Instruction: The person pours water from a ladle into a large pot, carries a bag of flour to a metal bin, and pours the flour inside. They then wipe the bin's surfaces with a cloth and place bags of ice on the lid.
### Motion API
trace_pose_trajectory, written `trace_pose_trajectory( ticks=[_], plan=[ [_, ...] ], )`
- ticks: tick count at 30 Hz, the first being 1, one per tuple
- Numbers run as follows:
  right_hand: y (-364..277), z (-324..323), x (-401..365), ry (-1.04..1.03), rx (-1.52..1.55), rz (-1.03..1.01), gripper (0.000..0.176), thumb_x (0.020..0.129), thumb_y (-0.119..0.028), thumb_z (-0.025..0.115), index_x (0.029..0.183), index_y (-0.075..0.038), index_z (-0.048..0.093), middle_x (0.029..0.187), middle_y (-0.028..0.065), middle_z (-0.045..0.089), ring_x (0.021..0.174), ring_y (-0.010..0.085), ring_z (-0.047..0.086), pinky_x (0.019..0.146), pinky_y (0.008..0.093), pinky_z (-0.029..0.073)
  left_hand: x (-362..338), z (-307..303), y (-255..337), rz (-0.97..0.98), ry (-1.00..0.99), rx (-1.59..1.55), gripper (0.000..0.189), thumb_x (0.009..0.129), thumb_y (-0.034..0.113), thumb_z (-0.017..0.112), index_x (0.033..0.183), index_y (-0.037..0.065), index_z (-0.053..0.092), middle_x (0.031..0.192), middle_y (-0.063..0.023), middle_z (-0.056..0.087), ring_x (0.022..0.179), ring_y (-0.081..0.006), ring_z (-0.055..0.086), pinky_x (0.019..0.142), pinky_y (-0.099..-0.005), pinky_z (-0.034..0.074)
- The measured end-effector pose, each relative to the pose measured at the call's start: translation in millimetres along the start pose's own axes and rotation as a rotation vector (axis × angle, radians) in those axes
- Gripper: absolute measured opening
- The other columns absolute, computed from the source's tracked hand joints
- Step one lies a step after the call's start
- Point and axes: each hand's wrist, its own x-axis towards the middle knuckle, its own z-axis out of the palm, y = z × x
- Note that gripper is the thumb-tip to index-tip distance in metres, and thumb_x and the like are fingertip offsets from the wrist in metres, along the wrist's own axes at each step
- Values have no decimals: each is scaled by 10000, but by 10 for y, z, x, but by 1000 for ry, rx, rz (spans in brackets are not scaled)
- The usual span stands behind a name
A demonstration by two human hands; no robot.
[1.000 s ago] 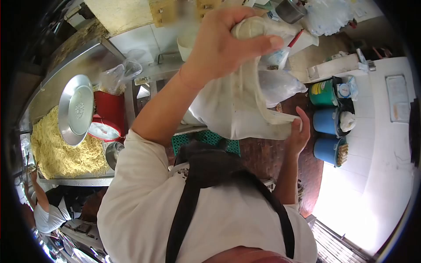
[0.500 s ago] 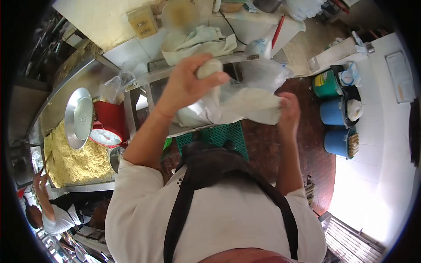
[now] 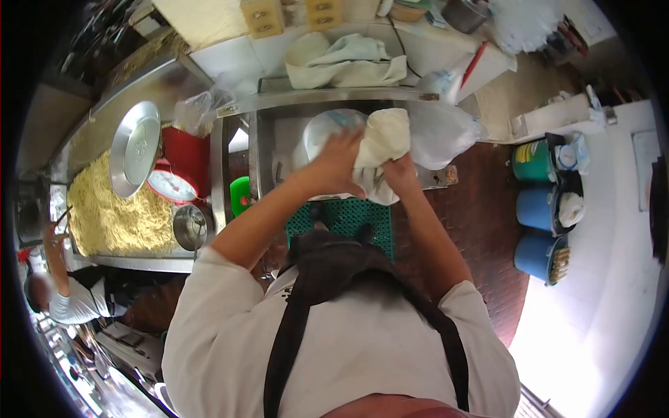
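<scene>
A pale cream cloth point(image 3: 387, 132) is bunched up over the front right part of a metal bin point(image 3: 279, 160). My right hand point(image 3: 402, 175) is closed on the lower part of the cloth. My left hand point(image 3: 338, 166) is against the cloth's left side, fingers stretched out and somewhat blurred, thumb apart below. Behind my left hand, a white rounded thing point(image 3: 319, 132) sits in the bin; its kind is partly hidden. To the right of the cloth, a clear plastic bag point(image 3: 446, 136) hangs over the bin's edge.
Left stand a red scale point(image 3: 185, 160) with a metal pan point(image 3: 136, 150), a metal pot point(image 3: 191, 226) and a heap of yellow noodles point(image 3: 125, 209). Another cloth point(image 3: 345, 61) lies behind the bin. Several buckets point(image 3: 536, 198) line the right wall. Another person point(image 3: 77, 292) works at far left.
The cloth, spread between my hands before, is now bunched upright. My right hand moved left and my left hand moved down and right, bringing them close together. The view shifted slightly.
</scene>
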Motion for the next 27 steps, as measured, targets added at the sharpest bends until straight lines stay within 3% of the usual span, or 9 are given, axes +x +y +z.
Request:
trace_pose_trajectory(
  ticks=[3,6,8,11,15,18,22,25,27],
  plan=[
    [-370,237,75,-152,-118,291,246,854,-173,729,1033,-5,727,1046,108,737,980,202,696,839,324,526,-5,585,-287,58,172,-253,832,650,328,867,1373,118,513,1386,-164,498,1308,-368,440,1125,-467,322],
    [-165,205,152,-105,-442,-32,290,887,-245,744,1013,15,731,944,120,752,855,189,710,766,309,533,166,768,-509,49,282,-346,684,693,273,827,1308,120,570,1321,-121,565,1246,-342,503,1095,-452,367],
    [-692,366,317,-37,-134,184,251,882,-176,733,1023,32,726,948,139,750,843,183,706,762,298,531,377,495,-379,81,404,-228,522,744,239,775,1228,116,623,1223,-94,636,1172,-325,573,1036,-423,436],
    [-961,327,443,30,-110,-4,221,880,-131,720,1017,42,723,962,124,747,856,170,697,776,295,528,576,72,-7,125,437,-385,500,761,246,757,1227,125,622,1224,-96,638,1169,-315,585,1005,-396,466],
    [-1478,454,414,157,25,118,218,871,-110,727,1005,61,708,1024,95,720,916,149,672,806,291,526,637,-358,226,187,371,-361,516,758,171,783,1238,89,615,1239,-105,636,1169,-311,594,1013,-404,460],
    [-1830,453,481,277,173,-188,270,859,-96,739,1066,67,679,1153,128,667,964,171,646,824,318,521,772,-656,542,315,523,-281,408,739,254,758,1113,121,664,1080,-118,688,979,-352,656,853,-422,535],
    [-1767,103,759,197,-196,-302,477,840,-236,779,1181,56,620,1205,144,622,1039,210,612,910,341,483,1046,-775,490,203,444,-275,413,736,281,755,1108,124,669,1007,-133,704,914,-368,666,790,-441,541],
    [-1533,117,485,21,-112,-336,649,818,-374,806,1256,44,575,1301,170,551,1188,222,550,1020,361,423,804,-578,333,22,218,-301,482,814,182,740,1267,77,612,1227,-140,645,1143,-331,607,986,-415,471],
    [-861,-270,217,-18,-320,-273,667,832,-337,778,1344,3,520,1398,180,488,1298,267,488,1082,393,379,702,-468,269,145,270,-227,386,850,215,698,1211,89,644,1195,-120,654,1133,-324,602,988,-426,466]
  ],
)
